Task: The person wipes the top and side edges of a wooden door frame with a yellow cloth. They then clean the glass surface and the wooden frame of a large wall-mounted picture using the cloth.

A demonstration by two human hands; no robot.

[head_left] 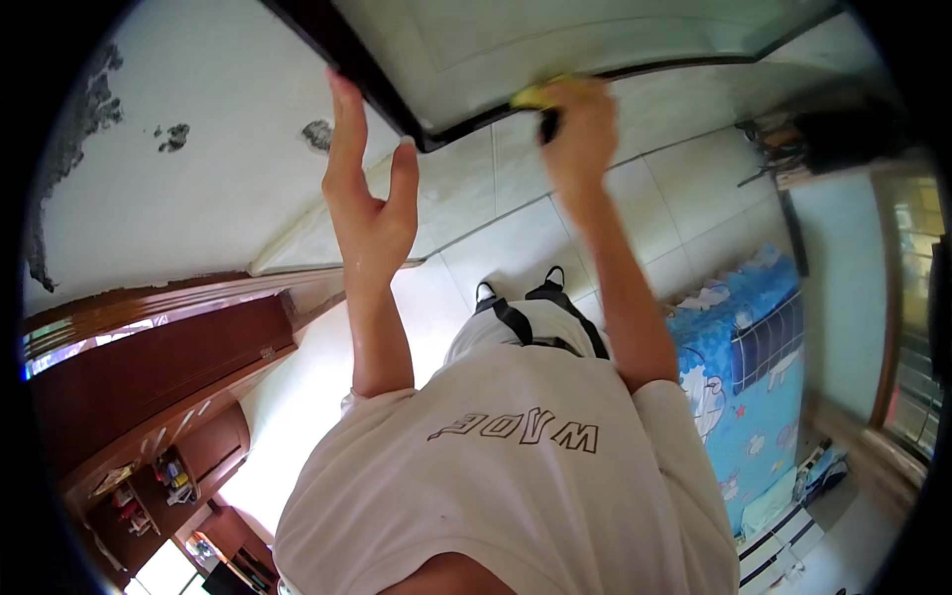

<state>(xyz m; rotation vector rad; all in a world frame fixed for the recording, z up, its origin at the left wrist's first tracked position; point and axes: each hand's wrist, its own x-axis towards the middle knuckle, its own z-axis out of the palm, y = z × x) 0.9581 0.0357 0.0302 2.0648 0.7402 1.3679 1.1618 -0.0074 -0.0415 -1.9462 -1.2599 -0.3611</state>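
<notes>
A large pale panel point(555, 40) with a dark frame point(476, 121) stands at the top of the view; whether it is glass or a board I cannot tell. My left hand point(369, 193) is raised with its fingers apart, the fingertips at the frame's left upright. It holds nothing. Near the panel's lower edge, my right hand point(580, 134) is closed around a yellow cloth or sponge point(540, 96), pressed against the panel by the frame. Motion blurs this hand, and a dark patch shows below the yellow thing.
At left, a white wall point(228, 89) has grey flaked patches above a reddish-brown wooden door point(159, 357). Below are wooden shelves point(149, 506) with small items. Pale floor tiles point(516, 243) surround my feet. A bed with blue patterned bedding point(739, 397) stands at right, near a window point(917, 288).
</notes>
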